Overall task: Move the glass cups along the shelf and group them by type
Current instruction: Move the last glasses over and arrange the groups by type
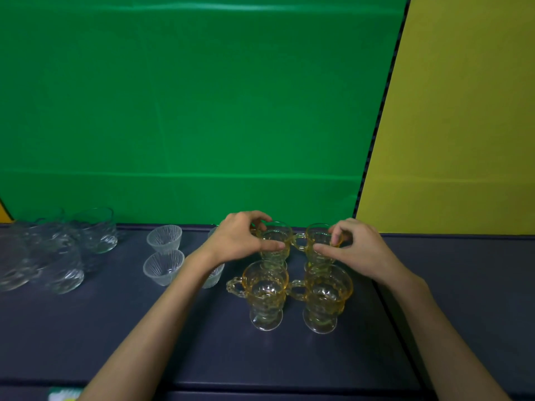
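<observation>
Several amber footed glass mugs with handles stand in a square on the dark shelf (115, 328). My left hand (240, 237) grips the back left amber mug (276, 241) around its rim. The back right amber mug (317, 241) is held at its rim by my right hand (356, 250). In front of them stand the front left amber mug (266, 293) and the front right amber mug (324, 296), untouched. Small clear ribbed cups (164, 238) (163, 267) sit left of my left arm, another partly hidden behind it (213, 277).
Larger clear swirled glass cups (98, 231) (62, 263) cluster at the far left of the shelf. A green wall (202, 111) rises right behind the shelf and a yellow panel (463, 140) stands at the right. The shelf's front edge runs along the bottom.
</observation>
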{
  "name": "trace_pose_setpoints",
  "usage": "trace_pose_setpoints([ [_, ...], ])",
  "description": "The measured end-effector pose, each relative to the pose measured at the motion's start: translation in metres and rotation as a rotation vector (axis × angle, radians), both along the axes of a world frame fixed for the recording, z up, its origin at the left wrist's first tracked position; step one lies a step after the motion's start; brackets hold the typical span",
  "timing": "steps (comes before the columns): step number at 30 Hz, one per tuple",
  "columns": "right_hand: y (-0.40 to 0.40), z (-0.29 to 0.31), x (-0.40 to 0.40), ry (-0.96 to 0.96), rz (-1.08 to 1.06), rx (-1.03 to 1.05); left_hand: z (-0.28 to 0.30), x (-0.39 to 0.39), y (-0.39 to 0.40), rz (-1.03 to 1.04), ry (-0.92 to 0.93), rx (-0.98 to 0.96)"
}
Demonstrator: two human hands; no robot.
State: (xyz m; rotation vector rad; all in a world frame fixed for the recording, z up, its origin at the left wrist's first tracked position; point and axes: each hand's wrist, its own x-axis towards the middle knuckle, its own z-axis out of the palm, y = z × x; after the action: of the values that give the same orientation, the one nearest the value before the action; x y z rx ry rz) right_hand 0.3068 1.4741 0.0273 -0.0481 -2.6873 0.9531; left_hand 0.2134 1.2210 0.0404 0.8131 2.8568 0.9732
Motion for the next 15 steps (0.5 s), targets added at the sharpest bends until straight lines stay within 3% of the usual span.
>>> trace_pose_setpoints([
  [15,-0.014,0.005,0.008,-0.062,0.013,0.018,-0.008,0.014,-0.011,0.076,0.036,0.027],
])
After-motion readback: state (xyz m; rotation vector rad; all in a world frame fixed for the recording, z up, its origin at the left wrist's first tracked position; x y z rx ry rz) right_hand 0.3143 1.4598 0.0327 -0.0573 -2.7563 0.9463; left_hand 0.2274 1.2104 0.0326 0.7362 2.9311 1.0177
